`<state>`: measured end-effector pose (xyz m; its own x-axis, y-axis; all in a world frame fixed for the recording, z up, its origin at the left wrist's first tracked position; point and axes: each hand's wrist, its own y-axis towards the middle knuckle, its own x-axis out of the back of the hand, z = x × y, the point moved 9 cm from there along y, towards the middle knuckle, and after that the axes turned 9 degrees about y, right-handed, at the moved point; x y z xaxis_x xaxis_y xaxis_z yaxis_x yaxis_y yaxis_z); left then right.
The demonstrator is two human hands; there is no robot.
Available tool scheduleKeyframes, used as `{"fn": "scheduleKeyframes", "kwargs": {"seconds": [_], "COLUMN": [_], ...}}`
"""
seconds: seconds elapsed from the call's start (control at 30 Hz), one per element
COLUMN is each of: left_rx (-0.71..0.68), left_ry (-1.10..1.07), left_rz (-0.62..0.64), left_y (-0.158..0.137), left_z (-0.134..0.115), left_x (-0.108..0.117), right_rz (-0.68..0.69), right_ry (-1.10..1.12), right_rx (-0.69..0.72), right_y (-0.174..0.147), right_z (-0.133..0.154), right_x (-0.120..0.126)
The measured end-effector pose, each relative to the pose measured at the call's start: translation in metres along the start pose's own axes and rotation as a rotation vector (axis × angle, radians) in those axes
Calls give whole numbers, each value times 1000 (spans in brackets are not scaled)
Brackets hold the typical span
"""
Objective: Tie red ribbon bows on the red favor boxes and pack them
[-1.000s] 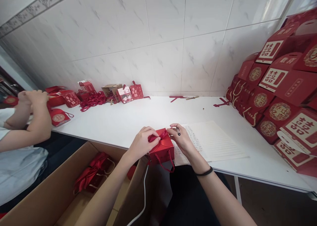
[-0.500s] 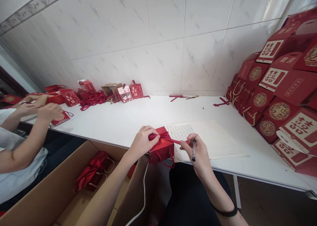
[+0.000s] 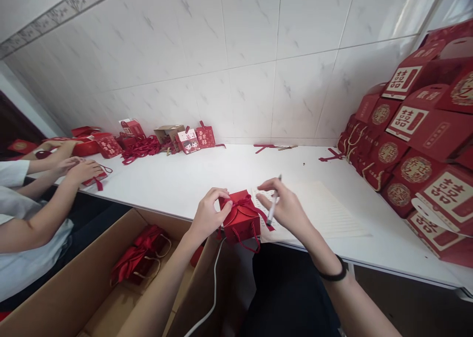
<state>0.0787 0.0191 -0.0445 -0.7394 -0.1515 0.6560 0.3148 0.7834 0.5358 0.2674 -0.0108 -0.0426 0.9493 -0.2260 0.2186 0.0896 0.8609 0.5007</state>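
A small red gift box [image 3: 241, 223] with rope handles sits at the table's front edge, a ribbon bow [image 3: 244, 200] on its top. My left hand [image 3: 211, 213] grips the box's left side, thumb on top near the bow; part of that grip is hidden. One ribbon tail hangs loose over the box's right side. Just right of the box, my right hand [image 3: 286, 204] is raised, its thumb and forefinger apart. A pen [image 3: 273, 209] is held among its fingers. Beneath that hand lies a sheet of paper [image 3: 332, 214], with handwriting on its left part.
Stacked red boxes [image 3: 414, 150] fill the table's right end. An open carton [image 3: 74, 290] at lower left holds red ribboned boxes [image 3: 140, 255]. Ribbons [image 3: 142, 149] and small boxes [image 3: 195, 139] line the wall. Other people's hands [image 3: 83, 172] handle a box at far left.
My right hand has let go of the ribbon tail and lifted, still holding the pen. The tail now hangs down. My left fingers have shifted off the bow toward the box's left edge.
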Motion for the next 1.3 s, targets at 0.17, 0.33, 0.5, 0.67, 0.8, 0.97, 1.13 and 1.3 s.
{"fn": "scheduleKeyframes", "kwargs": {"seconds": [0.17, 0.33, 0.5, 0.67, 0.8, 0.97, 1.13, 1.3], "left_rx": [111, 204, 127, 55, 31, 50, 39, 49], "left_ry": [109, 135, 154, 405, 503, 322, 286, 265], "left_rz": [-123, -138, -208, -234, -178, -109, -118, -143], "left_y": [-2, -6, -10, -11, -12, -13, -14, -13], "left_z": [5, 10, 1, -11, -14, -9, -10, -8], "left_x": [5, 2, 4, 11, 13, 10, 8, 8], "right_rz": [162, 144, 107, 50, 49, 135, 177, 181], "right_ry": [148, 229, 110, -42, 85, 290, 369, 620], "right_rx": [-116, -126, -25, 86, -15, -177, -276, -422], "right_y": [11, 13, 11, 5, 4, 6, 8, 4], "right_z": [-13, -12, -3, 6, -5, -21, -23, -27], "right_x": [-43, -51, -50, -49, -45, -45, -45, -46]}}
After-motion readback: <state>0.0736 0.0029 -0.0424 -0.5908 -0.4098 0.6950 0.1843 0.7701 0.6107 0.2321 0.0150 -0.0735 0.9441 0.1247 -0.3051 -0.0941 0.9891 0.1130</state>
